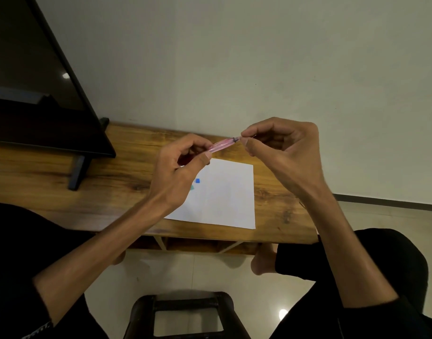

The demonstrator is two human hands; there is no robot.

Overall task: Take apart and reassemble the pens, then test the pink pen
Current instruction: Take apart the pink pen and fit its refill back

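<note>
I hold the pink pen [222, 144] in the air above the far edge of a white sheet of paper [224, 199]. My left hand [178, 172] grips the pen's lower left end between thumb and fingers. My right hand [281, 152] pinches its upper right end, where a dark part shows at the fingertips. A small blue piece [198, 181] and a pale green piece [192, 187] lie on the paper, partly behind my left hand. What else lies under that hand is hidden.
The paper rests on a narrow wooden table [271, 192] against a pale wall. A dark monitor [38, 94] on a stand [79, 171] fills the left. Below are my knees, a tiled floor and a dark stool [185, 314].
</note>
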